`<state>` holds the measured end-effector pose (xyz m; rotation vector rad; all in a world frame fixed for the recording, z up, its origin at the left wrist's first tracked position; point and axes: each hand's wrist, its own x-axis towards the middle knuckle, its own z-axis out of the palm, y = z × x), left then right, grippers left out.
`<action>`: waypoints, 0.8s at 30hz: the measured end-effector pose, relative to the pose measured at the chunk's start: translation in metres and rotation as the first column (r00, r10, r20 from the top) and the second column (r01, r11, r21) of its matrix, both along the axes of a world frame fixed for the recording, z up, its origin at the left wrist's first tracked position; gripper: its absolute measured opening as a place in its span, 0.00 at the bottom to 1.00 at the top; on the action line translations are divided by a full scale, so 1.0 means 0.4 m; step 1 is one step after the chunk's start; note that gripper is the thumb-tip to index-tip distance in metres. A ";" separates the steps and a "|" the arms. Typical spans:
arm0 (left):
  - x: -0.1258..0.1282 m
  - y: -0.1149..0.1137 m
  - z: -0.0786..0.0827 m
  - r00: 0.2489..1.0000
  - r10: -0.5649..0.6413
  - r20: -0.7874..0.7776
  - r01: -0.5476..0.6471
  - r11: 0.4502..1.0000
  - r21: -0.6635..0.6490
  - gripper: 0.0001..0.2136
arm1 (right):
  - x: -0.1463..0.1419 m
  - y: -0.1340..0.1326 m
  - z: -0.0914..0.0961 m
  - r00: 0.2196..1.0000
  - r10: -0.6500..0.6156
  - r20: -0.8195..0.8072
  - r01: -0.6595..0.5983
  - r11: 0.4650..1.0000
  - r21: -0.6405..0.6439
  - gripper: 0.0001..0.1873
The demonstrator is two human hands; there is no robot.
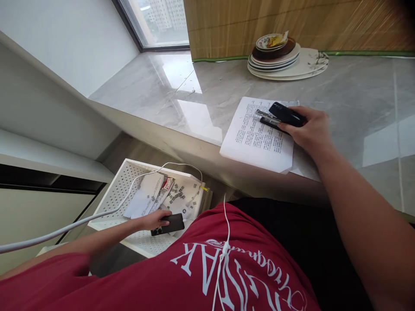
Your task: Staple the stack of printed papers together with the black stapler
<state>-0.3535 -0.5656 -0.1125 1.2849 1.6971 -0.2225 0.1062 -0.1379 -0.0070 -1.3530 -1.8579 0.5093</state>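
Observation:
My right hand [309, 129] is closed around a black stapler [279, 116] that rests, jaws apart, on the top right corner of a stack of printed paper [256, 138]. The stack lies on a grey marble counter [356, 99] near its front edge. Down to my left, my left hand [154, 220] grips a black phone [169, 224] lying on a white perforated tray [119, 194]. A white cable [129, 190] runs across the tray toward the phone.
The tray also holds folded papers [145, 199] and several small loose staples [180, 193]. A stack of plates [285, 58] stands at the back of the counter against a wooden panel. A window sits at the far left. My red shirt fills the foreground.

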 end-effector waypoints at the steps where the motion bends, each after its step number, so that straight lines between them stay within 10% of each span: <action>1: 0.016 -0.003 -0.013 0.999 -0.051 0.014 0.051 0.999 0.020 0.15 | 0.000 0.000 0.000 1.000 0.004 -0.003 -0.004 1.000 0.001 0.26; 5: 0.034 0.001 -0.070 0.993 -0.119 0.011 0.118 0.992 0.039 0.10 | 0.002 0.005 -0.008 1.000 0.007 -0.021 -0.007 1.000 0.024 0.26; 11: -0.013 0.032 -0.121 0.939 0.153 -0.309 -0.114 0.984 0.139 0.10 | 0.006 0.015 -0.018 1.000 0.019 -0.010 -0.019 0.998 0.054 0.26; 24: 0.014 0.090 -0.185 0.860 0.160 -0.485 -0.038 0.967 0.251 0.14 | 0.012 0.020 -0.023 1.000 0.023 -0.013 -0.023 0.999 0.030 0.26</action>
